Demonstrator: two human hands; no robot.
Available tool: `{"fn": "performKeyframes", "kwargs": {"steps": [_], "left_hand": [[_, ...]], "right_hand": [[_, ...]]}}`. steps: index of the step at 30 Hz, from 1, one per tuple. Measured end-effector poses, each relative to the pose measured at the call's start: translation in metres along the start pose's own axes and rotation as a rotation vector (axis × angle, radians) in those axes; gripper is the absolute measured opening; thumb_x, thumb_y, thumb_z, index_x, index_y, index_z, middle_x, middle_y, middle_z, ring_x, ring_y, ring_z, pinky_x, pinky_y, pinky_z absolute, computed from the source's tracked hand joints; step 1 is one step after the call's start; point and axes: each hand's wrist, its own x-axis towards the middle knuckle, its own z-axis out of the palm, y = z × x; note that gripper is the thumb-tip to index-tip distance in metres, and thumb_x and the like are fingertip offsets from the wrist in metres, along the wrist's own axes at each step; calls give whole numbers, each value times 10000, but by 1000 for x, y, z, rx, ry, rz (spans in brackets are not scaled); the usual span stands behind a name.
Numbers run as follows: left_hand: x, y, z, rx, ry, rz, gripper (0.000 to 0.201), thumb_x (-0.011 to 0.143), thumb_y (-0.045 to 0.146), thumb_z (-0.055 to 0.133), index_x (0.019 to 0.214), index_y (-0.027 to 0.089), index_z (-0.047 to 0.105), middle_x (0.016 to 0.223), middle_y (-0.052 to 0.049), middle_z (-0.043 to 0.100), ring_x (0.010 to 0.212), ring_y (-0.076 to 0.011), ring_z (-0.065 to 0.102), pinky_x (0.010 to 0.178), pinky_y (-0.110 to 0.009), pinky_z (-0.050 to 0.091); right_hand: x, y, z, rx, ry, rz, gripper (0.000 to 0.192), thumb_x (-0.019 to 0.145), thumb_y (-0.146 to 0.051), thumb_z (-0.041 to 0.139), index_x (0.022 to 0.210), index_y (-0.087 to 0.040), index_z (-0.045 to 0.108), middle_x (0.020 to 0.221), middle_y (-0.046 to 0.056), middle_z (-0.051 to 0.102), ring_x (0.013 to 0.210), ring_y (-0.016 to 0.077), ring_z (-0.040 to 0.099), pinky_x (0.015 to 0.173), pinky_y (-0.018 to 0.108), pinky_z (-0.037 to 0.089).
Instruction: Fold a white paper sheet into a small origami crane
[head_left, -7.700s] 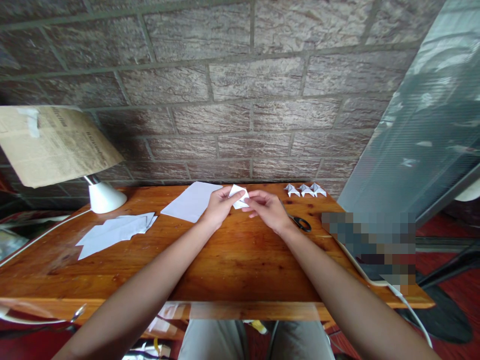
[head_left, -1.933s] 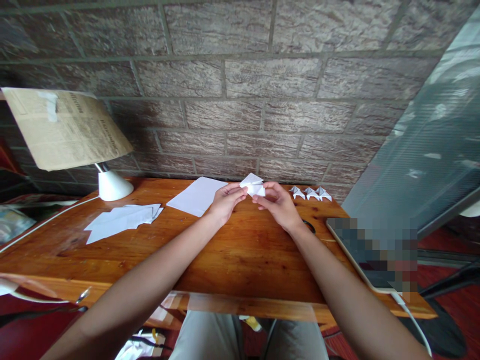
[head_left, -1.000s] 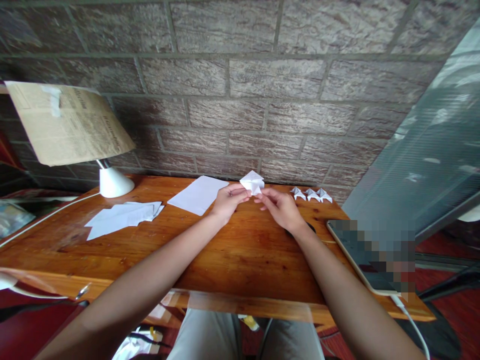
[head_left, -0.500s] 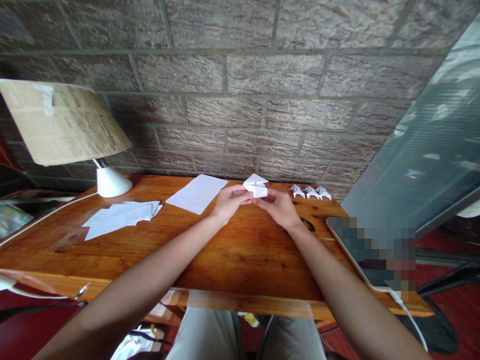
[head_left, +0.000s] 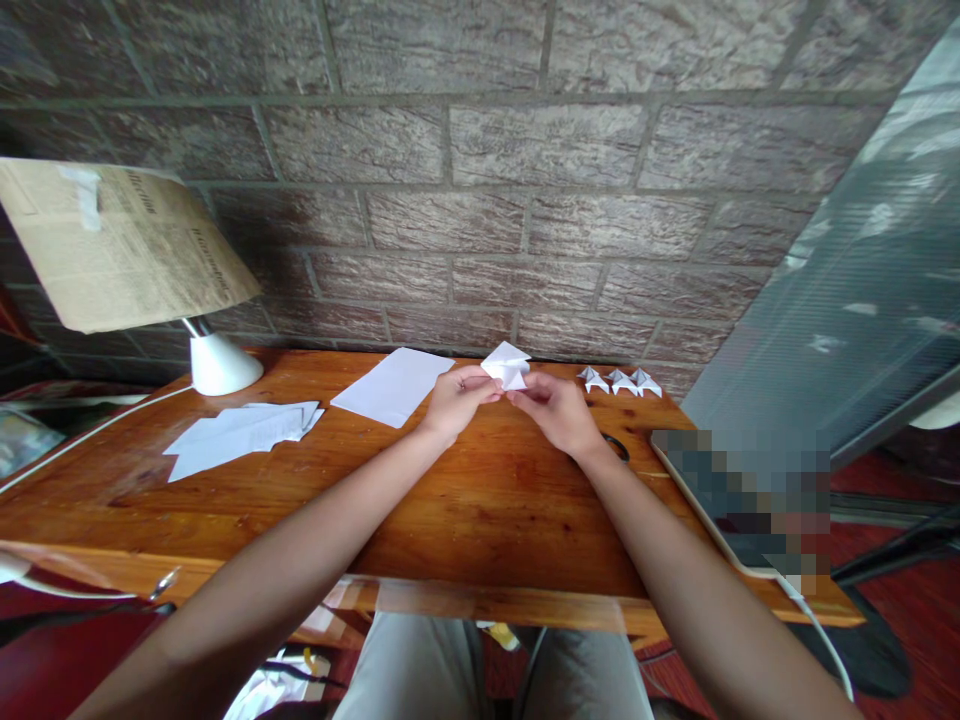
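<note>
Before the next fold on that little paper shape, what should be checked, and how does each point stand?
1. Both hands on the piece: ok. The left hand and right hand pinch the folded paper piece.
2. Piece lifted off the wooden desk: ok.
3. Creases sharp: cannot tell, too small.
4. Finished pieces out of the way: ok, lined up by the wall.
5. Scissors away from the hands: not ok, just beside the right wrist.
6. Spare sheet within reach: ok.
</note>
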Motion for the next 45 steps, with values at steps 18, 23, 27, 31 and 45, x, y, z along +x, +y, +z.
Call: {"fn": "performKeyframes", "kwargs": {"steps": [18, 23, 27, 31, 45], "left_hand": [[-5, 3, 1, 9, -198, -26, 359, 581, 331, 872, 860, 142, 747, 851, -72, 761, 814, -182, 692, 883, -390, 543], [-5, 3, 1, -22, -239, -30, 331, 612, 326, 860, 872, 148, 756, 902, -75, 756, 856, -178, 686, 934, -397, 527], [-5, 4, 3, -82, -213, -57, 311, 610, 304, 859, 859, 145, 763, 887, -67, 752, 838, -168, 687, 956, -403, 521], [-5, 6, 5, -148, -189, -86, 266, 620, 295, 849, 812, 140, 750, 833, -59, 751, 795, -163, 694, 936, -397, 531], [-6, 4, 7, -120, -88, 55, 383, 625, 400, 846, 888, 165, 697, 859, -32, 725, 821, -164, 694, 863, -363, 561]], "right_hand": [[0, -11, -5, 20, 66, -61, 274, 840, -472, 656, 987, -246, 706, 1020, 36, 743, 911, 206, 677, 791, 315, 528], [0, -16, -4, 106, 152, -44, 399, 763, -504, 721, 989, -250, 512, 922, 16, 711, 803, 191, 666, 696, 299, 527], [0, -15, -3, 139, 194, -6, 596, 716, -511, 761, 1124, -264, 404, 904, 24, 711, 789, 217, 684, 717, 335, 542], [2, -11, -2, 177, 215, 21, 813, 691, -515, 780, 1309, -237, 331, 849, 27, 699, 712, 216, 675, 686, 347, 554], [1, -9, 3, 174, 214, 60, 961, 714, -518, 761, 1467, -214, 246, 808, 15, 713, 702, 208, 684, 682, 330, 565]]}}
